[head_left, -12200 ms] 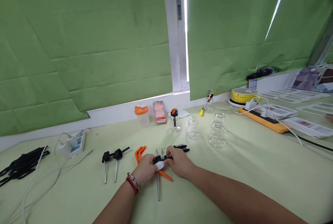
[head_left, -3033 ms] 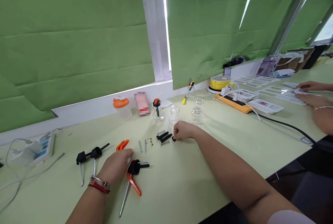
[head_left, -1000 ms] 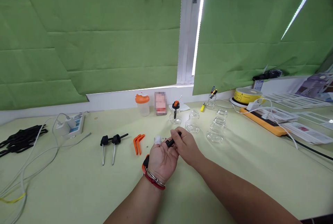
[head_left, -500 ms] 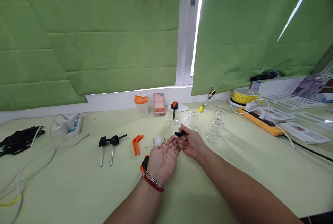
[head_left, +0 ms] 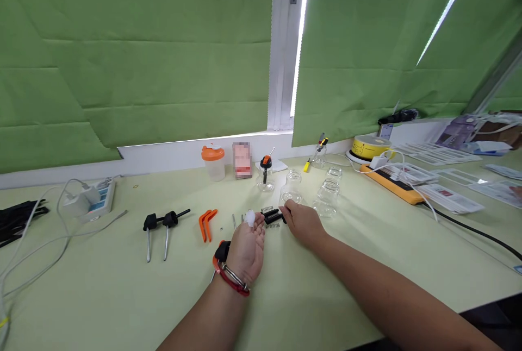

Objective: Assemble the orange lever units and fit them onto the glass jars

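My left hand [head_left: 248,248] is held palm up above the table with its fingers stretched out. A white wrapping [head_left: 250,218] covers its thumb tip. Just right of its fingertips, several black plastic parts [head_left: 270,217] lie between coil springs [head_left: 272,226]. My right hand [head_left: 304,221] is low at the right end of these parts, its fingers closed on a small black plastic part [head_left: 284,219], mostly hidden by the fingers. Beside my left wrist is a black and orange piece [head_left: 221,253], partly covered. Metal rods [head_left: 234,221] lie behind the left thumb.
Two orange handles [head_left: 207,225] and black pieces with metal rods [head_left: 167,231] lie left. Glass jars [head_left: 327,199] stand right of centre; one jar [head_left: 266,178] has a black and orange top. An orange-lidded cup [head_left: 213,164], cables and a power strip [head_left: 101,201] are further out.
My right hand has moved from above my left fingers, away to the right and down among the black parts. My left hand has shifted slightly left, uncovering the springs. The camera view has turned slightly right.
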Available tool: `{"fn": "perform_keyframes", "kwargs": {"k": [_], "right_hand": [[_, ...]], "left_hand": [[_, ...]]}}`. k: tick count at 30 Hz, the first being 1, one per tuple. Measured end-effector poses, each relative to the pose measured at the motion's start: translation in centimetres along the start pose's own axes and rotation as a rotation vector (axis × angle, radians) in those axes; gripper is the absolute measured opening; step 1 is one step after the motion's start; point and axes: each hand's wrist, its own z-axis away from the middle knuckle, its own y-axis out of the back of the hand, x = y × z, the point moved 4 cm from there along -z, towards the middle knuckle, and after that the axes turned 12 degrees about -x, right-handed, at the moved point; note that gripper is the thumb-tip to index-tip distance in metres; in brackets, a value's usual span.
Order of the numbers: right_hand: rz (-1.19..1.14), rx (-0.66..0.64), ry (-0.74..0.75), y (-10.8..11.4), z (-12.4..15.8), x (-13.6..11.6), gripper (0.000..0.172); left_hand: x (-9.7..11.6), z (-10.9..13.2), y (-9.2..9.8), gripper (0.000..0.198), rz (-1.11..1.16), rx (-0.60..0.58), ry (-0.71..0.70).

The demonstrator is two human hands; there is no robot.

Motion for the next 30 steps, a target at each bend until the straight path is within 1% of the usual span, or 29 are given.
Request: {"fn": "perform_keyframes", "kwargs": {"k": [2, 4, 6, 8, 11, 16, 20, 23, 25, 28, 30], "right_hand": [[0.119, -0.050, 0.032, -0.5, -0.2, -0.3, 0.028], [0.182, -0.094, 0.062, -0.9, -0.4, -0.5, 0.026], [0.193, -0.088, 0.059, -1.0, -0.5, -0.5, 0.028], [0.179, -0.066, 0.046, -1.0, -0.6, -0.3, 0.029], [0.143, -0.079, 0.038, -1.0, -0.6, -0.2, 0.029], [0.088, -0.104, 0.013, -1.1, -0.8, 0.0, 0.028], [-0.002, -0.096, 0.000, -1.2, -0.9, 0.3, 0.028], [-0.125, -0.098, -0.007, -1.3, -1.1, 0.8, 0.027], [-0.268, -0.086, -0.021, -1.3, -1.2, 1.5, 0.028], [-0.568, -0.030, -0.082, -1.4, -1.4, 2.9, 0.033], [-0.832, -0.048, -0.150, -1.8, -1.5, 3.8, 0.036]], "left_hand": [[-0.3, 0.0, 0.0, 0.021, -0.013, -0.011, 0.017], [-0.7, 0.0, 0.1, 0.021, -0.028, -0.020, 0.036], [-1.0, 0.0, 0.2, 0.021, -0.047, -0.035, 0.048], [-1.2, 0.0, 0.2, 0.019, -0.066, -0.044, 0.051], [-1.3, 0.1, 0.1, 0.016, -0.079, -0.034, 0.059], [-1.3, 0.3, -0.3, 0.019, -0.082, -0.009, 0.069], [-1.4, 0.1, 0.0, 0.022, -0.087, -0.008, 0.082], [-1.5, -0.3, 0.5, 0.024, -0.102, -0.021, 0.079], [-1.6, -0.5, 0.7, 0.026, -0.112, -0.027, 0.084], [-1.6, -0.6, 0.8, 0.025, -0.120, -0.011, 0.080], [-1.5, -0.5, 0.7, 0.022, -0.132, 0.014, 0.066]]}}
